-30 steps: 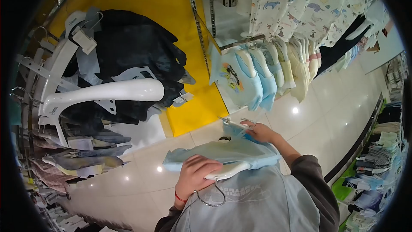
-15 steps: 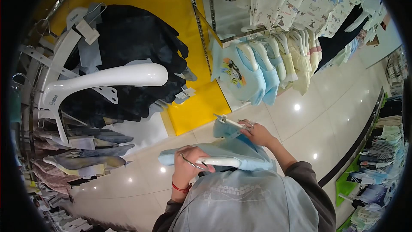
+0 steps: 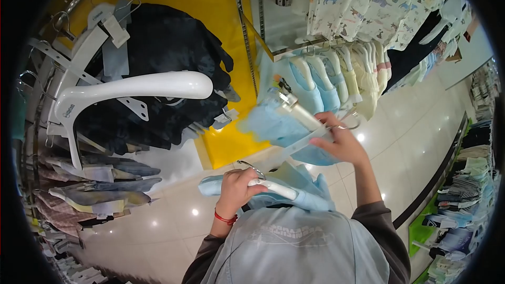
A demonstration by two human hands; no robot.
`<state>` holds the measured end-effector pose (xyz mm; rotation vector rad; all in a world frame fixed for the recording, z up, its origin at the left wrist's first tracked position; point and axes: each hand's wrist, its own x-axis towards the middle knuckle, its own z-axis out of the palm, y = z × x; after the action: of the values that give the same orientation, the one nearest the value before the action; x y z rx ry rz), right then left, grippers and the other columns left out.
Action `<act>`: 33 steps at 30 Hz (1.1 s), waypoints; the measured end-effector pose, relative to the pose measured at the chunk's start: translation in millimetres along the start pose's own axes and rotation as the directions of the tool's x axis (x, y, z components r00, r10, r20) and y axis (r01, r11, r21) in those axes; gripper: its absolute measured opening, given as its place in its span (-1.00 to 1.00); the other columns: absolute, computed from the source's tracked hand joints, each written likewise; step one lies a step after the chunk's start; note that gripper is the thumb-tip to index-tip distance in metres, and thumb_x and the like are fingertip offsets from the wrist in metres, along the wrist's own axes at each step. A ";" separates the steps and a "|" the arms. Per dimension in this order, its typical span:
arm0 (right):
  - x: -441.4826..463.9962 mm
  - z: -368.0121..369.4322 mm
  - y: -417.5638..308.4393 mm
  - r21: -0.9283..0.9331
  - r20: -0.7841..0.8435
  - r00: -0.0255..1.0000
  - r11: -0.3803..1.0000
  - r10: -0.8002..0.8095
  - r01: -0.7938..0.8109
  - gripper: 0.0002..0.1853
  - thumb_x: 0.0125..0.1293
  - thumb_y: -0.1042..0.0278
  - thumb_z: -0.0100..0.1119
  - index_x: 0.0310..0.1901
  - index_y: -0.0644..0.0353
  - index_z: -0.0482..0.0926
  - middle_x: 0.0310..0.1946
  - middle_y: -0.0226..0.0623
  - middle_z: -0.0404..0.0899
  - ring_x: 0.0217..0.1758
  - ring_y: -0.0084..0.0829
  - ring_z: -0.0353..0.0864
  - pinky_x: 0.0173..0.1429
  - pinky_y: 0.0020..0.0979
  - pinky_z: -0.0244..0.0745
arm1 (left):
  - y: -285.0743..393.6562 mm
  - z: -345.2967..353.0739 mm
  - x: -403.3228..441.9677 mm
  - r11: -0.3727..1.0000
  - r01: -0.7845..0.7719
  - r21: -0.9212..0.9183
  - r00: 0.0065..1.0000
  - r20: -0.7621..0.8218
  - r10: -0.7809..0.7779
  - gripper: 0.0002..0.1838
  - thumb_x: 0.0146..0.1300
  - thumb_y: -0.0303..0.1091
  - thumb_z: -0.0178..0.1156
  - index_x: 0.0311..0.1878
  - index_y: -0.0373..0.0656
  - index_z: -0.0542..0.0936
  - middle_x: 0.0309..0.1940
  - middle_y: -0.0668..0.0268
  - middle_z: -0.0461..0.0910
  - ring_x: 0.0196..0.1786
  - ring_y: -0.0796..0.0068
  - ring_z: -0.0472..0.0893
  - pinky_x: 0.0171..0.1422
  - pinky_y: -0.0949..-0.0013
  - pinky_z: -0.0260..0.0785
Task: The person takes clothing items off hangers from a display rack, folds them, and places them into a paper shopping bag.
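Observation:
My left hand (image 3: 235,193) is closed around the neck of a white clothes hanger (image 3: 277,189) near its metal hook. On that hanger is a light blue top (image 3: 311,195), held close to my chest. Farther out, my right hand (image 3: 341,141) grips a whitish clip hanger (image 3: 301,115) whose hook sticks out to the right. A light blue garment (image 3: 267,122), blurred by motion, hangs from it. Just beyond are light blue tops (image 3: 322,93) on white hangers on a rail.
A large white hanger (image 3: 142,85) juts out on the left in front of dark clothes (image 3: 163,47). Behind is a yellow panel (image 3: 215,31). Patterned clothes (image 3: 363,5) hang above the rail. Shiny floor tiles (image 3: 400,152) lie below, with more clothes (image 3: 463,200) at far right.
My right hand has moved up and to the right with the clip hanger and its blue garment, away from the top. My left hand has shifted slightly, still on the white hanger.

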<state>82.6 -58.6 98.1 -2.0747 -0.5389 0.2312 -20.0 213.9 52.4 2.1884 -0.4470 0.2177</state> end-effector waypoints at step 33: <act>8.3 -87.6 -104.9 0.061 -0.309 0.951 0.997 -0.022 0.043 -0.67 0.15 0.40 0.22 -0.08 0.18 0.34 -0.40 -0.44 0.40 -0.35 -0.66 0.38 -0.30 -0.61 0.28 | 43.0 8.1 40.8 0.802 0.119 0.585 0.987 0.020 -0.161 -0.58 0.11 0.09 0.17 -0.45 -0.15 0.50 -0.69 0.22 0.52 -0.59 0.22 0.56 -0.54 0.28 0.36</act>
<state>92.5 -73.6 233.9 -1.9854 -0.3677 -0.0940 0.8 173.6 91.5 2.8332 -0.2696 0.2186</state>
